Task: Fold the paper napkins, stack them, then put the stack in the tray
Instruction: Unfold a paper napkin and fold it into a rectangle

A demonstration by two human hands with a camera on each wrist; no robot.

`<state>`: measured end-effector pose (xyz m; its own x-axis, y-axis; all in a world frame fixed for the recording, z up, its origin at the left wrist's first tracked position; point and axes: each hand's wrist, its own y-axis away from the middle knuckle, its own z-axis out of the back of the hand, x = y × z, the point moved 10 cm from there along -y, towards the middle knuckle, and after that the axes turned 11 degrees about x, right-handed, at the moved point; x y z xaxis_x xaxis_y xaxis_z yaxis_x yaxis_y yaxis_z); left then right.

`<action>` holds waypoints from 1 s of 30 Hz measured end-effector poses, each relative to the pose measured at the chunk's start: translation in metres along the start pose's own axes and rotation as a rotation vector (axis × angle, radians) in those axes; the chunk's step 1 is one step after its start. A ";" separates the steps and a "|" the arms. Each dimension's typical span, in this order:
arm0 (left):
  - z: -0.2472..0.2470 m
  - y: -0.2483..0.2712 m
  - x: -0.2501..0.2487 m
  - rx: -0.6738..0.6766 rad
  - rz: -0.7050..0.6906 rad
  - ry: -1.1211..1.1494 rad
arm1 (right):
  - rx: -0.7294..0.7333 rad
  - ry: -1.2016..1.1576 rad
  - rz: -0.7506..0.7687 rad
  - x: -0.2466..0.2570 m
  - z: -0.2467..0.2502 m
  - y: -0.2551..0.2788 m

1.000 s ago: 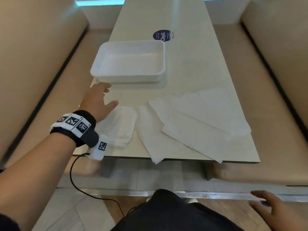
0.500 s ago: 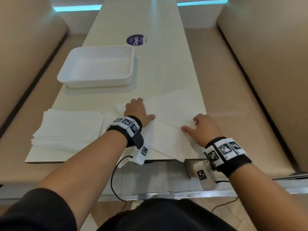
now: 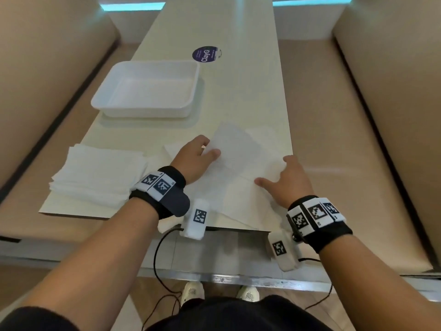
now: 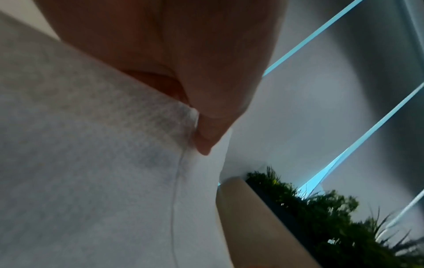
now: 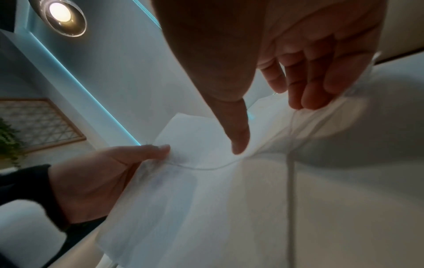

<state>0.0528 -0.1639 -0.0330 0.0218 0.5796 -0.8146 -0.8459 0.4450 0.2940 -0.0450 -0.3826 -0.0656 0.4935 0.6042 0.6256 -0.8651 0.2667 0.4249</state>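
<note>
Several unfolded white napkins (image 3: 238, 194) lie overlapping at the table's near right edge. My left hand (image 3: 207, 149) pinches the left edge of the top napkin (image 3: 236, 144) and holds that part raised off the table; the left wrist view shows thumb and finger closed on the napkin (image 4: 91, 163). My right hand (image 3: 281, 173) rests spread on the same napkin's right side, thumb (image 5: 239, 143) and fingertips (image 5: 302, 101) touching the paper. A stack of folded napkins (image 3: 95, 173) sits at the near left. The white tray (image 3: 191, 108) stands empty beyond it.
A round purple sticker (image 3: 206, 54) lies on the table (image 3: 250, 80) behind the tray. Beige bench seats (image 3: 346, 139) flank the table on both sides. Cables hang from both wrist units below the table's front edge.
My left hand left the folded stack, crossed to the loose napkins and lifted the top one's left part. My right hand came up from below the table onto that napkin.
</note>
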 end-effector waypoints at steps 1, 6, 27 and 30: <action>0.001 0.003 0.002 0.003 -0.010 0.083 | -0.004 -0.024 0.025 0.002 0.001 0.000; 0.013 0.023 0.011 -0.071 -0.045 0.491 | 0.101 -0.276 0.116 0.012 -0.002 0.008; 0.009 0.047 0.074 0.082 0.007 0.368 | 0.175 -0.343 0.277 0.021 -0.017 0.026; 0.015 0.047 0.069 0.082 -0.008 0.276 | 0.196 -0.225 0.287 0.025 -0.018 0.027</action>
<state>0.0226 -0.0927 -0.0679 -0.1268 0.3729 -0.9192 -0.7999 0.5096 0.3170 -0.0570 -0.3465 -0.0503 0.2610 0.4486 0.8548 -0.9476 -0.0502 0.3156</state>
